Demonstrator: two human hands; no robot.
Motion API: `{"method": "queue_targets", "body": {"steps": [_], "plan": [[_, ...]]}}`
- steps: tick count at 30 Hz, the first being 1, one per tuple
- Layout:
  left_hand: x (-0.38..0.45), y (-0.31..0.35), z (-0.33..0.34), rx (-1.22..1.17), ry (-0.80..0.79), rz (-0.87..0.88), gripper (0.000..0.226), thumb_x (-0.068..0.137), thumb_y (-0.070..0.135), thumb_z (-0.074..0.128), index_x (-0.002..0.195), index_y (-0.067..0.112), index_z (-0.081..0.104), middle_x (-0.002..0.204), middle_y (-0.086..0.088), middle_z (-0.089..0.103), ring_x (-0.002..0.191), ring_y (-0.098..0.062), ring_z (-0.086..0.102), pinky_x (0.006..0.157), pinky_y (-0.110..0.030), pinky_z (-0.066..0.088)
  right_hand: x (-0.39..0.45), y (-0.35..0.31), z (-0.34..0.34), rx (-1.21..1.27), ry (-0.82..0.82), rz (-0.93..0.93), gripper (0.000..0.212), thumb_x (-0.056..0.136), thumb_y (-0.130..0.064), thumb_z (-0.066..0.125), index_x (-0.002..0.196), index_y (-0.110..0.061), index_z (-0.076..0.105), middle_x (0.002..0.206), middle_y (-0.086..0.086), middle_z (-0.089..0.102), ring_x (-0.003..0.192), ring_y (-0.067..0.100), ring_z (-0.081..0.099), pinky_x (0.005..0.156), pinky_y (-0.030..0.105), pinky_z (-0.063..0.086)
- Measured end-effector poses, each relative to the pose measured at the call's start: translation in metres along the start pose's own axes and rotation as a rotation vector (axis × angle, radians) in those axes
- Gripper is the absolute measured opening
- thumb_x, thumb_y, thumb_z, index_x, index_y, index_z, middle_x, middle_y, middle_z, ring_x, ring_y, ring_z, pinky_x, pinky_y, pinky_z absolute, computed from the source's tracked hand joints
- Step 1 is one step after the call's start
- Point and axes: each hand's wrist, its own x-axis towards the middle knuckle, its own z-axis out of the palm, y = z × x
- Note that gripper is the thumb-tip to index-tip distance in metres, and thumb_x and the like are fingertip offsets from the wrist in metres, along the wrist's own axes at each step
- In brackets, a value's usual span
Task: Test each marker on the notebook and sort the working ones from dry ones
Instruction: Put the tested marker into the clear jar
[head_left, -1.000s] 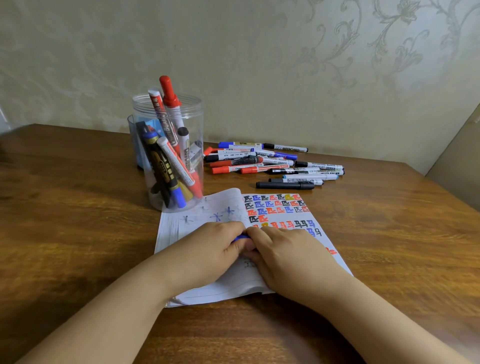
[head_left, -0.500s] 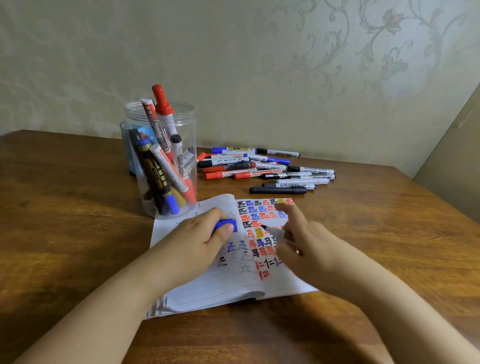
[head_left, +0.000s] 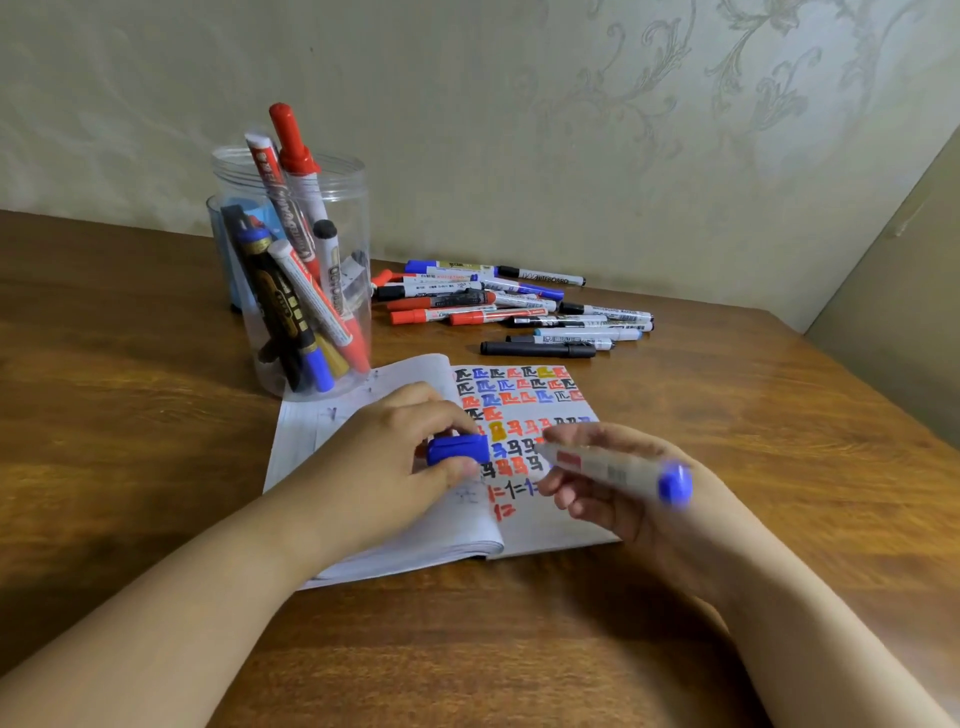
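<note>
An open notebook (head_left: 540, 525) lies on the wooden table, its right page filled with red, blue, black and yellow test marks. My left hand (head_left: 384, 462) rests over the left page and pinches a blue marker cap (head_left: 458, 449). My right hand (head_left: 623, 493) holds the uncapped white marker with a blue end (head_left: 618, 470) above the right page; its tip points left toward the marks. A clear plastic jar (head_left: 306, 291) with several markers stands behind the notebook at the left. A pile of several markers (head_left: 514, 306) lies flat behind the notebook.
A smaller blue-tinted container (head_left: 221, 244) stands behind the jar. The wall runs close behind the markers, and the table's right edge (head_left: 883, 415) slants down to the right. A black marker (head_left: 537, 349) lies nearest the notebook's top edge.
My hands pulled apart: the cap came off the marker and stays in my left hand, while my right hand turned the marker so its tip points at the page. The view shifted slightly.
</note>
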Motion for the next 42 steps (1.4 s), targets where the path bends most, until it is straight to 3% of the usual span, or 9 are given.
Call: {"method": "queue_targets", "body": {"steps": [3, 6, 8, 13, 18, 22, 25, 28, 42], "plan": [[0.0, -0.001, 0.0, 0.004, 0.002, -0.008, 0.015, 0.081, 0.03, 0.066, 0.093, 0.036, 0.058, 0.093, 0.017, 0.052, 0.091, 0.004, 0.048, 0.073, -0.007, 0.04, 0.0, 0.004, -0.004, 0.0, -0.05, -0.044, 0.021, 0.085, 0.007, 0.051, 0.102, -0.002, 0.059, 0.075, 0.017, 0.067, 0.061, 0.016, 0.062, 0.058, 0.021, 0.054], [0.0, -0.001, 0.0, 0.036, 0.004, 0.01, 0.016, 0.08, 0.03, 0.067, 0.091, 0.037, 0.058, 0.089, 0.018, 0.052, 0.091, 0.003, 0.047, 0.072, -0.006, 0.036, 0.0, 0.008, -0.001, -0.172, 0.029, -0.119, 0.025, 0.076, -0.016, 0.073, 0.092, -0.01, 0.055, 0.069, 0.011, 0.064, 0.057, 0.015, 0.055, 0.051, 0.022, 0.047], [0.0, -0.001, 0.0, 0.036, -0.004, 0.006, 0.017, 0.079, 0.029, 0.069, 0.09, 0.037, 0.059, 0.088, 0.018, 0.052, 0.091, 0.003, 0.048, 0.072, -0.006, 0.036, 0.001, 0.011, 0.002, -0.304, 0.099, -0.173, 0.021, 0.079, -0.024, 0.069, 0.085, -0.013, 0.052, 0.061, 0.008, 0.061, 0.05, 0.015, 0.049, 0.048, 0.021, 0.042], [-0.002, 0.001, 0.001, 0.028, -0.049, 0.002, 0.025, 0.078, 0.028, 0.069, 0.089, 0.043, 0.053, 0.087, 0.02, 0.049, 0.089, 0.008, 0.046, 0.072, -0.004, 0.036, 0.003, 0.02, 0.007, -0.542, 0.168, -0.22, 0.02, 0.086, -0.018, 0.064, 0.086, -0.007, 0.047, 0.058, 0.009, 0.065, 0.045, 0.017, 0.051, 0.049, 0.028, 0.044], [-0.001, 0.002, 0.002, 0.055, -0.072, -0.005, 0.024, 0.078, 0.031, 0.069, 0.091, 0.042, 0.053, 0.089, 0.023, 0.048, 0.092, 0.009, 0.045, 0.072, -0.004, 0.035, 0.005, 0.023, 0.007, -0.701, 0.25, -0.325, 0.027, 0.079, -0.024, 0.072, 0.073, -0.01, 0.051, 0.07, 0.008, 0.065, 0.058, 0.012, 0.059, 0.048, 0.015, 0.038], [-0.002, 0.002, 0.002, 0.058, -0.074, -0.01, 0.023, 0.078, 0.031, 0.068, 0.093, 0.041, 0.053, 0.09, 0.022, 0.049, 0.09, 0.005, 0.048, 0.071, -0.005, 0.036, 0.008, 0.026, 0.008, -0.754, 0.251, -0.361, 0.031, 0.08, -0.022, 0.071, 0.066, -0.013, 0.046, 0.061, 0.003, 0.052, 0.05, 0.003, 0.046, 0.045, 0.011, 0.031], [-0.002, 0.003, 0.002, 0.058, -0.085, -0.019, 0.023, 0.079, 0.031, 0.067, 0.093, 0.042, 0.052, 0.091, 0.021, 0.049, 0.088, 0.002, 0.049, 0.07, -0.008, 0.037, 0.01, 0.029, 0.007, -0.777, 0.251, -0.365, 0.032, 0.08, -0.024, 0.071, 0.065, -0.013, 0.046, 0.063, 0.007, 0.054, 0.054, 0.009, 0.048, 0.046, 0.013, 0.031], [-0.002, 0.003, 0.002, 0.05, -0.092, -0.027, 0.023, 0.08, 0.032, 0.067, 0.093, 0.042, 0.051, 0.091, 0.021, 0.048, 0.086, 0.002, 0.049, 0.07, -0.009, 0.036, 0.011, 0.03, 0.008, -0.789, 0.243, -0.377, 0.032, 0.08, -0.023, 0.072, 0.065, -0.011, 0.046, 0.055, -0.007, 0.049, 0.049, 0.0, 0.042, 0.045, 0.011, 0.03], [-0.002, 0.0, 0.003, 0.059, -0.082, -0.03, 0.02, 0.08, 0.034, 0.066, 0.098, 0.035, 0.06, 0.096, 0.016, 0.053, 0.088, -0.003, 0.051, 0.076, -0.017, 0.042, 0.007, 0.027, 0.007, -0.792, 0.159, -0.339, 0.032, 0.081, -0.017, 0.07, 0.065, -0.009, 0.043, 0.051, -0.011, 0.044, 0.047, 0.001, 0.038, 0.045, 0.012, 0.029]]}}
